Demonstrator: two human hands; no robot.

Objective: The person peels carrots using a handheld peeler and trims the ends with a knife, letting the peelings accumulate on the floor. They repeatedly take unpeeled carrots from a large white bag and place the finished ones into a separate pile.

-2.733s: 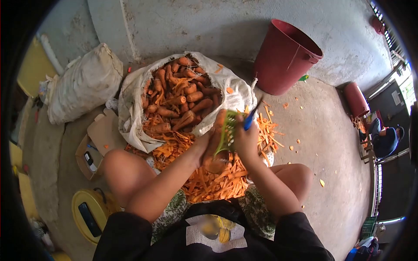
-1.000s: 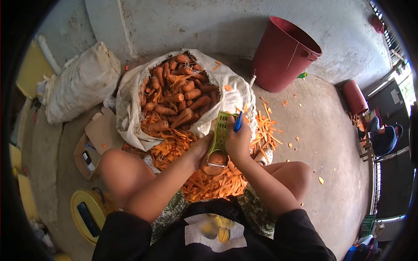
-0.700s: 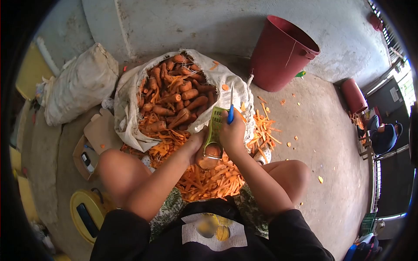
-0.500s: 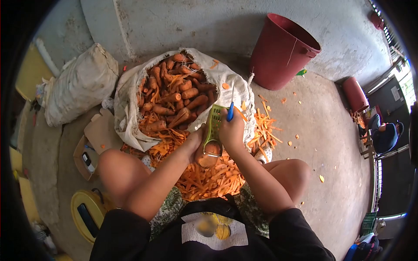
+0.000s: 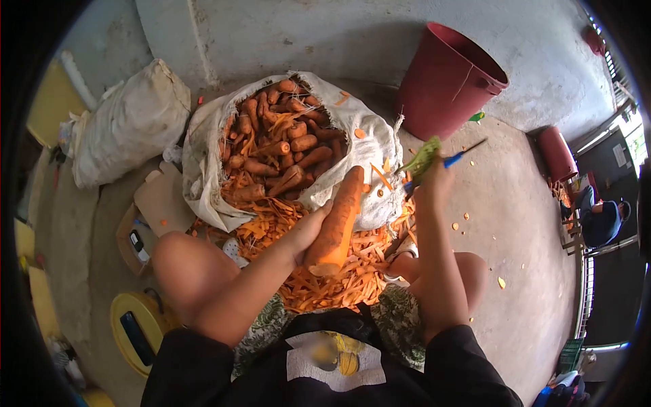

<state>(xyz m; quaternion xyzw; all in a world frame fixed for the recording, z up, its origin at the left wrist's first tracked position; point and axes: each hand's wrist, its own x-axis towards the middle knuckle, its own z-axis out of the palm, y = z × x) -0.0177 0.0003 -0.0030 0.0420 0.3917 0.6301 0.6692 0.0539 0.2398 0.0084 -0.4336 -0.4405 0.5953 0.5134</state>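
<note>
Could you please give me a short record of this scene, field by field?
Left hand: grips a large carrot, tip pointing away
Right hand: lifted clear of it, holding a green peeler and a blue-handled knife
Open sack: full of carrots, just beyond the hands
Peelings: orange heap beneath the large carrot
Bucket: dark red, right of the sack
Other person: at far right

Black short-sleeved shirt with a pale printed patch, green-and-white patterned shorts, arms bare.
</note>
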